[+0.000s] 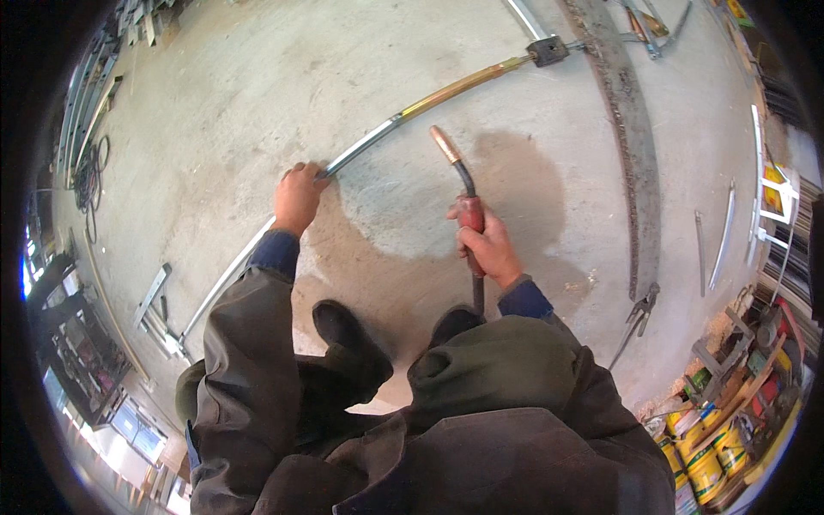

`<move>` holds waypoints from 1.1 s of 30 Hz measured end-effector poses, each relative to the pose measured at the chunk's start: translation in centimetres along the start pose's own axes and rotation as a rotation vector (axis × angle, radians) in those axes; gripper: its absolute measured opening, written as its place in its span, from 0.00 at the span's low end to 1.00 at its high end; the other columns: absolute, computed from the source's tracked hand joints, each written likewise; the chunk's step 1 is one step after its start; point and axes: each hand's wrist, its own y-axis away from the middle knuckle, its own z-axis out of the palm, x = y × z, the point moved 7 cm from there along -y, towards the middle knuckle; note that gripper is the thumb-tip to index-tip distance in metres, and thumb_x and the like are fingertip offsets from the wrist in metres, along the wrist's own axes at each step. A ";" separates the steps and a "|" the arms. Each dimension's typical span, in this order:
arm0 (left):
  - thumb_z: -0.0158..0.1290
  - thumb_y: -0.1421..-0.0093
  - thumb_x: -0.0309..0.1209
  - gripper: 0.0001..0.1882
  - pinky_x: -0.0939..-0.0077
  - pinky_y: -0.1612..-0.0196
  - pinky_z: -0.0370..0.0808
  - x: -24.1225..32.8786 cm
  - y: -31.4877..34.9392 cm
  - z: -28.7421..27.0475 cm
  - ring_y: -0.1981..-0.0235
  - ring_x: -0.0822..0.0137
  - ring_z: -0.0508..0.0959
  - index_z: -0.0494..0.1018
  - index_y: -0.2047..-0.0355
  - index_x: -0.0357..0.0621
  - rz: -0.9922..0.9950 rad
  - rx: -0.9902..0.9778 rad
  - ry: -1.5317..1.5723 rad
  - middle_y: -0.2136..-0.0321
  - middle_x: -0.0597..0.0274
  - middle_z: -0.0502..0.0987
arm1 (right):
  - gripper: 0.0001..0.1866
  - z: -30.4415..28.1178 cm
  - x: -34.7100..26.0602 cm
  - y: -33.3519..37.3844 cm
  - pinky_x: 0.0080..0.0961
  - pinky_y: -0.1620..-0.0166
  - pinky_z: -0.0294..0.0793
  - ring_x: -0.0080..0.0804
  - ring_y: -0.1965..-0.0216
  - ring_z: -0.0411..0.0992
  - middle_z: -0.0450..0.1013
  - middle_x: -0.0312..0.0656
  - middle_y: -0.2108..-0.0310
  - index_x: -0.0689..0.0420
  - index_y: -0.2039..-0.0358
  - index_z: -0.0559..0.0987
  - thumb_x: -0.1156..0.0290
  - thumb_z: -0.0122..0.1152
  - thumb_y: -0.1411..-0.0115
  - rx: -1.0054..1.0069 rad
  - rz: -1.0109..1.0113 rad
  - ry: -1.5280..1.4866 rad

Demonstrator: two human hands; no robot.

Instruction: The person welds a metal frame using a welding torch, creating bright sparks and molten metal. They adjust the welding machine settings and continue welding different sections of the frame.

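My right hand (487,242) is wrapped round the red handle of a welding torch (469,210). The torch's bent neck ends in a copper nozzle pointing up and to the left, apart from the metal tube. My left hand (299,197) is closed over a long silver metal tube (365,146) low over the floor; its fingertips are partly hidden. A brass-coloured length (468,87) continues the tube's line toward the far right, where a dark metal block (548,51) sits at its end.
A long rusty steel beam (631,146) runs down the right, with locking pliers (642,311) at its near end. More clamps (650,26) lie beyond it. Metal profiles (84,112) and a coiled cable (88,176) lie left. Yellow containers (705,472) and tools crowd the lower right.
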 end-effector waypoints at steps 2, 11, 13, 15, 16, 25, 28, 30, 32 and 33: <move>0.61 0.36 0.37 0.14 0.51 0.53 0.77 0.0 0.0 -0.2 0.56 0.43 0.81 0.81 0.57 0.40 0.008 -0.017 0.014 0.60 0.48 0.81 | 0.28 -0.3 0.3 0.0 0.24 0.69 0.76 0.20 0.73 0.71 0.75 0.41 0.50 0.60 0.36 0.69 0.77 0.54 0.38 -0.005 0.019 -0.004; 0.62 0.38 0.36 0.13 0.51 0.55 0.78 0.0 0.0 0.4 0.56 0.45 0.80 0.79 0.55 0.47 0.049 0.023 -0.041 0.61 0.51 0.80 | 0.29 -2.9 -1.0 0.6 0.25 0.70 0.75 0.22 0.74 0.72 0.76 0.42 0.54 0.61 0.36 0.69 0.76 0.55 0.39 0.095 -0.047 -0.039; 0.63 0.38 0.36 0.14 0.52 0.55 0.78 0.1 -0.1 0.7 0.56 0.45 0.80 0.79 0.55 0.46 0.042 0.018 -0.087 0.61 0.52 0.80 | 0.26 -5.5 -1.9 0.9 0.25 0.71 0.75 0.23 0.75 0.72 0.77 0.41 0.61 0.61 0.38 0.72 0.75 0.55 0.38 0.218 -0.051 -0.076; 0.63 0.39 0.36 0.14 0.52 0.56 0.78 -0.2 -0.1 0.9 0.56 0.46 0.80 0.78 0.56 0.46 0.059 0.036 -0.094 0.61 0.52 0.80 | 0.24 -9.9 -2.6 1.4 0.25 0.72 0.74 0.23 0.77 0.72 0.76 0.38 0.70 0.61 0.40 0.75 0.73 0.55 0.38 0.369 -0.020 -0.067; 0.63 0.39 0.36 0.14 0.52 0.56 0.79 -0.1 -0.1 1.2 0.56 0.46 0.80 0.78 0.56 0.46 0.063 0.044 -0.096 0.61 0.52 0.80 | 0.22 -12.5 -3.2 1.9 0.25 0.73 0.74 0.24 0.78 0.72 0.74 0.37 0.74 0.61 0.42 0.76 0.72 0.55 0.37 0.447 -0.063 -0.032; 0.64 0.39 0.36 0.16 0.52 0.56 0.80 0.6 0.0 1.3 0.54 0.47 0.80 0.76 0.53 0.46 0.037 0.015 -0.191 0.58 0.55 0.79 | 0.18 -27.8 -7.2 3.0 0.27 0.73 0.76 0.25 0.73 0.73 0.79 0.43 0.57 0.62 0.44 0.76 0.71 0.55 0.33 0.606 -0.249 -0.370; 0.64 0.39 0.36 0.16 0.52 0.56 0.80 0.3 0.2 1.1 0.54 0.47 0.80 0.75 0.53 0.46 0.027 0.027 -0.187 0.58 0.54 0.79 | 0.21 -26.9 -9.6 1.3 0.26 0.69 0.76 0.23 0.71 0.72 0.77 0.38 0.53 0.64 0.42 0.75 0.69 0.55 0.31 0.552 -0.240 -0.328; 0.63 0.39 0.36 0.16 0.52 0.56 0.79 0.2 0.2 1.2 0.55 0.46 0.80 0.75 0.54 0.46 0.035 0.030 -0.179 0.58 0.54 0.79 | 0.21 -26.8 -9.9 0.0 0.26 0.69 0.76 0.23 0.71 0.72 0.77 0.38 0.54 0.65 0.41 0.75 0.68 0.55 0.31 0.510 -0.177 -0.283; 0.63 0.38 0.36 0.15 0.51 0.56 0.79 0.5 0.2 1.0 0.55 0.46 0.79 0.75 0.55 0.46 0.044 0.035 -0.175 0.58 0.54 0.79 | 0.21 -27.1 -9.8 -1.4 0.25 0.70 0.75 0.22 0.71 0.72 0.77 0.37 0.56 0.64 0.42 0.76 0.67 0.55 0.31 0.454 -0.122 -0.277; 0.63 0.39 0.36 0.15 0.51 0.56 0.79 0.6 0.3 0.9 0.55 0.45 0.79 0.75 0.55 0.46 0.050 0.044 -0.166 0.58 0.54 0.79 | 0.20 -27.3 -9.7 -1.6 0.25 0.70 0.75 0.22 0.71 0.72 0.77 0.37 0.57 0.64 0.43 0.77 0.66 0.56 0.31 0.459 -0.126 -0.304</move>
